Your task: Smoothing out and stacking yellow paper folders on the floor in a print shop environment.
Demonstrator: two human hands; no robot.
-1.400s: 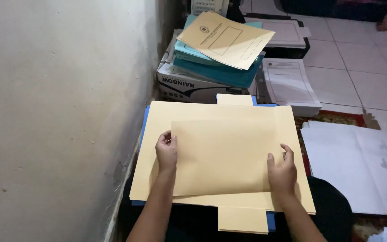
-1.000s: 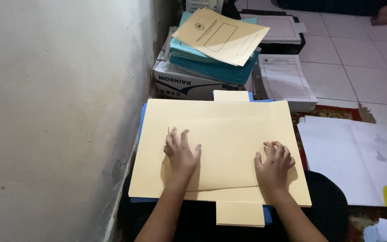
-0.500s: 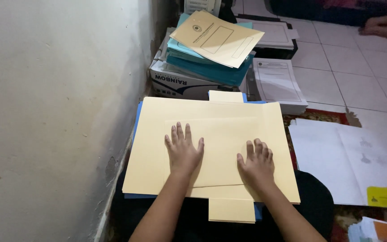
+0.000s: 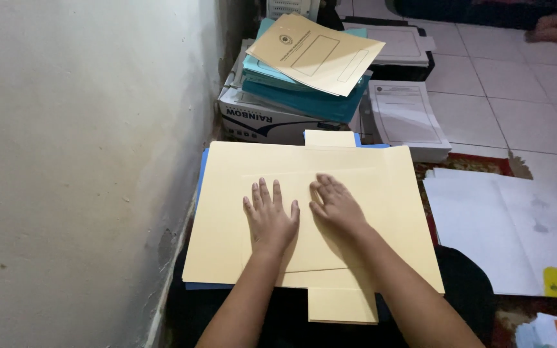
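Bare pale wall (image 4: 78,161) fills the left side of the view, scuffed low down near the floor. At about 9 o'clock from the hands, a blue folder (image 4: 202,169) shows only as a thin edge under a large cream card sheet (image 4: 227,212) laid open flat, tabs jutting at 12 and 6 o'clock. A smaller cream panel (image 4: 311,251) lies folded over its middle. The left hand (image 4: 271,219) is pressed flat on that panel, fingers spread, nothing gripped; just beside it the right hand (image 4: 336,205) is likewise laid open, palm down. Judged from this, one fold is made and being flattened, while the tabs and outer flaps are not yet turned in. At 12 o'clock a printed carton (image 4: 259,119) bears teal folders (image 4: 304,96) and a finished cream folder (image 4: 314,55). At 3 o'clock, white sheets (image 4: 491,225) are spread over a tiled floor (image 4: 517,96).
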